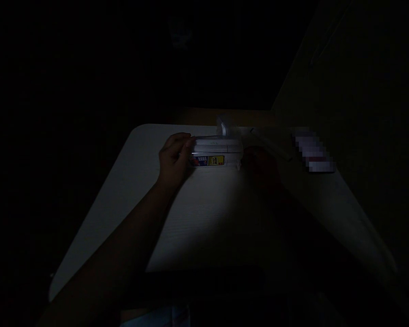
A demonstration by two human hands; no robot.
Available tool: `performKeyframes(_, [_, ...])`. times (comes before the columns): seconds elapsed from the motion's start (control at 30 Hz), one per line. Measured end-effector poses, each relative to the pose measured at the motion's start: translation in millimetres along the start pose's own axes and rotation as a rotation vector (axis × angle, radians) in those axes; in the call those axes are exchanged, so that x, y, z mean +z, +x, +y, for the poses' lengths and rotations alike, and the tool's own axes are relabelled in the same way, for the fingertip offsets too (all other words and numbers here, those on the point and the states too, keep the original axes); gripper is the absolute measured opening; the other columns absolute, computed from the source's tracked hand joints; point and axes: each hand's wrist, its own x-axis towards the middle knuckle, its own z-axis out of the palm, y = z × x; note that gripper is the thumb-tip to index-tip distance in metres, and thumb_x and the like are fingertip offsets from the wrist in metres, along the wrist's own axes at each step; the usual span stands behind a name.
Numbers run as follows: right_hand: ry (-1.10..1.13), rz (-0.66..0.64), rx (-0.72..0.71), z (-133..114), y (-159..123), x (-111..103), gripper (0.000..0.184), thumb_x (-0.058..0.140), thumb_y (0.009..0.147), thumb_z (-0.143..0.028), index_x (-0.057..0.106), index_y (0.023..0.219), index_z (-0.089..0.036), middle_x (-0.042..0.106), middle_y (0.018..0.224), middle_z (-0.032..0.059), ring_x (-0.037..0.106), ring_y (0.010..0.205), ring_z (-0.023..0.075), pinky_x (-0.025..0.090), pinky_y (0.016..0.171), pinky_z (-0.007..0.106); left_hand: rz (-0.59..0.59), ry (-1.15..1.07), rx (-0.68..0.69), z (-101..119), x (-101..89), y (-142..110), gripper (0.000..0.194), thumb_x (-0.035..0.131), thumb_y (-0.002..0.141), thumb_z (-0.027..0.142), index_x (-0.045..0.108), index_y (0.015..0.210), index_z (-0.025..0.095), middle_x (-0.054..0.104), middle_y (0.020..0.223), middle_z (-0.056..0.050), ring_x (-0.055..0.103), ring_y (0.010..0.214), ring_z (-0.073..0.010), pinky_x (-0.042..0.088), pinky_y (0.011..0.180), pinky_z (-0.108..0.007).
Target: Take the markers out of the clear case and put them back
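Note:
A clear plastic box (233, 147) with whitish contents rests on the white table, its long side toward me. A yellow and dark printed label (215, 160) is on its front. At the box's left end is my left hand (173, 156), fingers over the top and thumb on the near edge, gripping it. A thin transparent flap or piece (223, 126) stands up at the box's back right. My right hand (262, 165) is beside the right end, deep in shadow with a reddish tint. Its fingers are too dark to make out.
The white table (122, 190) has rounded corners and fades into darkness all round. A slim, dark-tipped stick-like object (271, 144) lies behind my right hand. Farther right is a phone-like device (315, 152) with a blurred, lit screen. A wall (354, 91) rises on the right.

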Motion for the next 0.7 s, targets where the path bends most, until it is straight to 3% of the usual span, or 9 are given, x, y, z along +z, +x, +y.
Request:
performKeyframes(0.57, [0.019, -0.068, -0.138, 6.7, -0.2, 3.1, 0.027, 0.049, 0.086, -0.038, 0.066, 0.098, -0.020, 0.069, 0.102, 0.0085, 0.064, 0.095, 0.0191, 0.052, 0.083, 0.035, 0.008, -0.017, 0.023, -1.0, 0.5, 0.8, 0.028, 0.049, 0.091, 0.042, 0.070, 0.093, 0.024, 0.065, 0.100, -0.003, 0.061, 0.098, -0.0148, 0.051, 0.088, -0.031])
performKeyframes(0.7, [-0.021, -0.053, -0.115, 6.4, 1.0, 6.1, 0.031, 0.046, 0.088, -0.042, 0.067, 0.095, -0.020, 0.069, 0.098, 0.0079, 0.064, 0.093, 0.0189, 0.052, 0.082, 0.034, 0.005, -0.005, 0.027, -1.2, 0.1, 0.6, 0.030, 0.048, 0.091, 0.043, 0.070, 0.093, 0.023, 0.065, 0.101, -0.004, 0.061, 0.099, -0.0159, 0.051, 0.089, -0.033])
